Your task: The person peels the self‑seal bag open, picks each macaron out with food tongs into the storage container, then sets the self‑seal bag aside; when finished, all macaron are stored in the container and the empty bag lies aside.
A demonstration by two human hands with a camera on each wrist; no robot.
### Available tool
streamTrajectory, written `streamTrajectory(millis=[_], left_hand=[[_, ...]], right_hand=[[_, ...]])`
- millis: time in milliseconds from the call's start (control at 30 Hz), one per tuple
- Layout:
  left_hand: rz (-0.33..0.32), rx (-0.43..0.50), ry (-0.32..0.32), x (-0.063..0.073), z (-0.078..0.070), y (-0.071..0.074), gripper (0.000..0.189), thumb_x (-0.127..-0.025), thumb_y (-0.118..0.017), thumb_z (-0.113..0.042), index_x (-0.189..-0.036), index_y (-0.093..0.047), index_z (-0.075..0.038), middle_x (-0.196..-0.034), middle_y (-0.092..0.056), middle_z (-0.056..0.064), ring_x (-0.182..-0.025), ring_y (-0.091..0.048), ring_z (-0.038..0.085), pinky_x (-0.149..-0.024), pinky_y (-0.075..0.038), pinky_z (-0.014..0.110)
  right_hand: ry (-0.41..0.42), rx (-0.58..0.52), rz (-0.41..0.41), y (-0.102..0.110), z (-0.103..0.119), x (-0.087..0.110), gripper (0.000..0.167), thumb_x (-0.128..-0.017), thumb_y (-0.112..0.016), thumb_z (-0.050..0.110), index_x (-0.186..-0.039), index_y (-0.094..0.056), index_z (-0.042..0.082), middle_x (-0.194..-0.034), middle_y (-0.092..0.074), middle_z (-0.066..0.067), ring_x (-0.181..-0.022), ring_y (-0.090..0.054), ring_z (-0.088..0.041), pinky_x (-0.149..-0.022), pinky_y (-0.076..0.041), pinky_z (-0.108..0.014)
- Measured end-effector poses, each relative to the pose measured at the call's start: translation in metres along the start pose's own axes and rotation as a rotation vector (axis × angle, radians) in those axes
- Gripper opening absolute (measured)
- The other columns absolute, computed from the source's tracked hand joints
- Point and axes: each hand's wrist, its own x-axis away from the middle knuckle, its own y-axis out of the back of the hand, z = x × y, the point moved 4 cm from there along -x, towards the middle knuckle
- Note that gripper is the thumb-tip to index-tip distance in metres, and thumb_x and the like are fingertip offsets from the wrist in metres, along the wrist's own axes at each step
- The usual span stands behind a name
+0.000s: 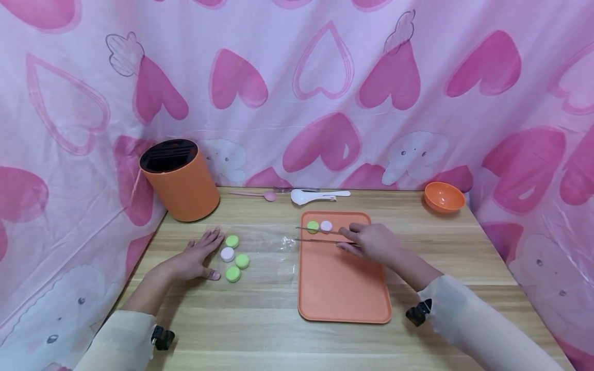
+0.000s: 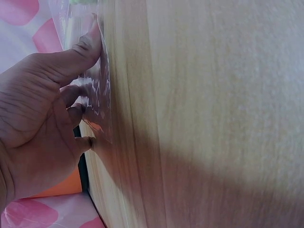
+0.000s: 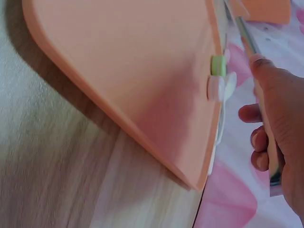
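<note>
Tongs (image 3: pixel 249 38) in right fingers' (image 1: pixel 350 235) grip over orange tray (image 1: pixel 343 283), left fingers (image 1: pixel 210 238) outstretched on plastic (image 1: pixel 274 255) beside macarons (image 1: pixel 242 260)

Right hand (image 1: pixel 371 242): gripped the tongs (image 1: pixel 320 240), out over the orange tray (image 1: pixel 343 288)!
Left hand (image 1: pixel 197 255): rested just beside four discs (image 1: pixel 242 261)!

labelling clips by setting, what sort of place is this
Probably a makeshift filming corner: a heart-print curtain hangs behind a wooden table set with a tray and a bowl.
</note>
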Motion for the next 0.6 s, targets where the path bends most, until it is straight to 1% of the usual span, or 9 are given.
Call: streamTrajectory(millis=[133, 233, 367, 533, 600], left_hand=[[0.002, 0.027, -0.026, 0.000, 0.001, 0.000, 0.120, -0.090, -0.089, -0.045, -0.178, -0.015, -0.010, -0.186, 0.009, 0.020, -0.169, 0.020, 0.049, -0.128, 0.019, 0.079], [0.002, 0.022, -0.020, 0.000, 0.001, 0.000, 0.119, -0.090, -0.089, -0.043, -0.178, -0.015, -0.009, -0.186, 0.008, 0.020, -0.170, 0.019, 0.049, -0.129, 0.018, 0.079], [-0.002, -0.009, 0.003, -0.001, 0.000, 0.000, 0.117, -0.091, -0.089, -0.040, -0.178, -0.016, -0.010, -0.187, 0.006, 0.019, -0.171, 0.017, 0.049, -0.131, 0.016, 0.078], [-0.004, -0.015, 0.004, -0.001, -0.003, 0.000, 0.117, -0.091, -0.090, -0.037, -0.177, -0.018, -0.007, -0.186, 0.005, 0.022, -0.170, 0.015, 0.051, -0.131, 0.013, 0.079], [-0.003, -0.008, 0.007, 0.000, -0.004, 0.000, 0.117, -0.090, -0.090, -0.036, -0.177, -0.018, -0.005, -0.186, 0.005, 0.022, -0.170, 0.015, 0.052, -0.131, 0.013, 0.079]], right_hand=[[0.131, 0.064, -0.077, -0.007, 0.011, -0.008, 0.039, -0.093, -0.090, 0.041, -0.118, -0.082, 0.013, -0.079, -0.061, 0.000, -0.055, -0.055, -0.015, -0.046, -0.052, -0.033], [0.179, 0.102, -0.103, -0.011, 0.019, -0.015, 0.040, -0.094, -0.089, 0.042, -0.121, -0.082, 0.013, -0.084, -0.066, 0.000, -0.061, -0.064, -0.016, -0.047, -0.053, -0.034], [0.169, 0.092, -0.079, -0.015, 0.028, -0.026, 0.038, -0.096, -0.087, 0.043, -0.121, -0.081, 0.015, -0.094, -0.071, 0.000, -0.065, -0.068, -0.017, -0.047, -0.054, -0.034], [0.127, 0.070, 0.017, -0.025, 0.036, -0.040, 0.029, -0.102, -0.080, 0.043, -0.118, -0.077, 0.019, -0.097, -0.072, 0.004, -0.068, -0.067, -0.015, -0.046, -0.052, -0.032], [0.111, 0.042, 0.065, -0.029, 0.038, -0.045, 0.026, -0.104, -0.078, 0.042, -0.118, -0.076, 0.020, -0.099, -0.074, 0.006, -0.070, -0.066, -0.013, -0.048, -0.053, -0.031]])
